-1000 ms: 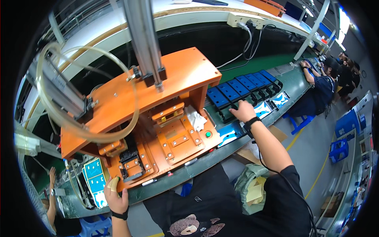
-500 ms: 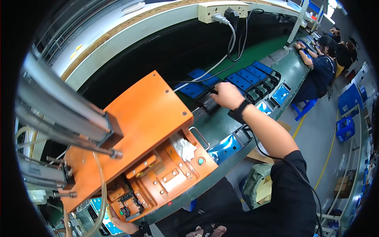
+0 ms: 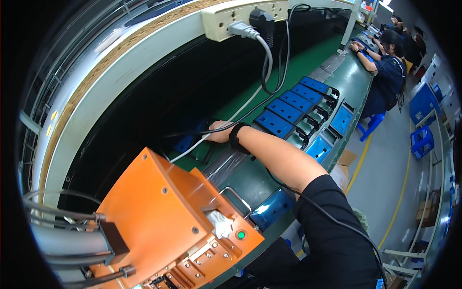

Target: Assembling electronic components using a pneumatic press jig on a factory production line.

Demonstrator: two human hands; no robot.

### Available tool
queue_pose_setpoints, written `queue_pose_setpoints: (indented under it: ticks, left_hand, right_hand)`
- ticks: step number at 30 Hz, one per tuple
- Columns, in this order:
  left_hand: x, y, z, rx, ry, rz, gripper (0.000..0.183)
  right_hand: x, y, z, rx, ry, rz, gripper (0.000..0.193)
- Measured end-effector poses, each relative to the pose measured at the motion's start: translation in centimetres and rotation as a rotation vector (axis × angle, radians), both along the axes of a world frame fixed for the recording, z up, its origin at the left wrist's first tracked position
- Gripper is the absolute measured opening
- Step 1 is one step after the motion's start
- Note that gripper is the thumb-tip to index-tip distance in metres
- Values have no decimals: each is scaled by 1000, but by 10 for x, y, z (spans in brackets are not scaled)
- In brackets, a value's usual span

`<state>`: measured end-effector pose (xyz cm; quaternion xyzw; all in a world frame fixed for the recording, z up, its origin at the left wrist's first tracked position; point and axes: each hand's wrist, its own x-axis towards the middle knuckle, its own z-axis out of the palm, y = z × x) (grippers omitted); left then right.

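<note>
My right hand [image 3: 220,133] reaches across the bench, a black band on its wrist. Its fingers are closed at the edge of a dark blue panel with a black frame [image 3: 185,142], lying in shadow behind the orange press fixture [image 3: 154,207]. The fingertips are partly hidden. Nearby, several blue panels with black frames [image 3: 274,123] lie in a slanting row on the green surface. My left hand is out of view. In front of the fixture's metal handle [image 3: 237,198] lies a shiny blue panel [image 3: 272,209].
A power strip [image 3: 222,21] with two plugs sits on the shelf edge; its cables [image 3: 250,102] hang over the belt near my hand. A black cord [image 3: 332,212] runs along my right arm. Metal cylinders [image 3: 77,243] stand on the fixture. Another person [image 3: 389,72] works farther along.
My right hand has moved left and farther back, behind the fixture. The view has shifted, and my left hand, earlier at the fixture's near corner, has gone out of sight.
</note>
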<state>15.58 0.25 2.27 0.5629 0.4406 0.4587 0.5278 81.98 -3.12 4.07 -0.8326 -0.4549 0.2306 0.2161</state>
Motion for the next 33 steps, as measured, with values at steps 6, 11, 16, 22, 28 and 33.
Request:
queue_pose_setpoints:
  ticks: [6,11,16,22,28,33]
  left_hand:
    - [44,5,-2,-4,-244,214,52]
    - [64,22,4,40,-184,170,51]
    - [92,48,-10,24,-124,51,51]
    - [99,62,-22,49,-73,24,51]
    - [80,37,-33,37,10,60,50]
    - [-3,6,-9,102,125,267,50]
  right_hand:
    - [105,-34,-27,-152,-200,22,48]
    - [135,-53,-4,15,-280,-413,42]
    - [175,-100,-13,137,-255,-516,47]
    - [117,-207,38,130,-436,-526,46]
    - [50,-264,52,-361,-341,-438,65]
    - [40,-262,17,-299,-418,-347,31]
